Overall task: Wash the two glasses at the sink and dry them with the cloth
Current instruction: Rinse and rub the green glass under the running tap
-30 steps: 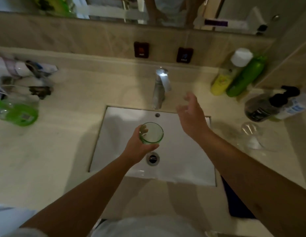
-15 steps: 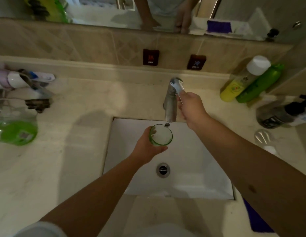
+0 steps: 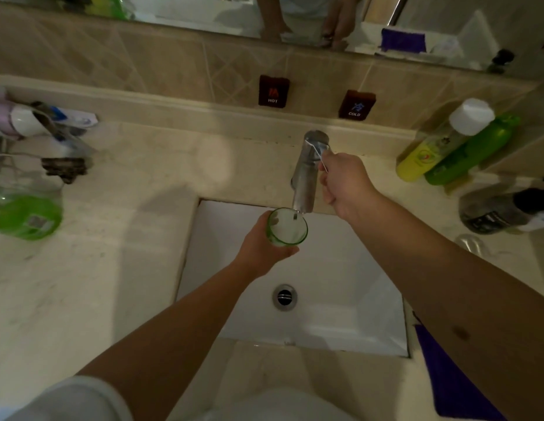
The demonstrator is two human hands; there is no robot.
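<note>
The left hand holds the green glass over the white sink, close to the back edge. Its fingers are curled round the side of the glass, and the open top faces up, just under the tip of the tap. The glass looks small and light, but it is hard and will break if it drops on the sink. Once it is wet it will likely be slippery, so a wrap right round the middle, like this one, is the safe way to hold it.

The right hand is at the tap. Its fingers are curled round the thin tap handle beside the tap top. I cannot tell if water is coming out yet.

The second glass is clear and stands on the tabletop near the right edge, apart from the sink. It looks just as easy to break. The purple cloth lies at the front right corner of the sink.
</note>
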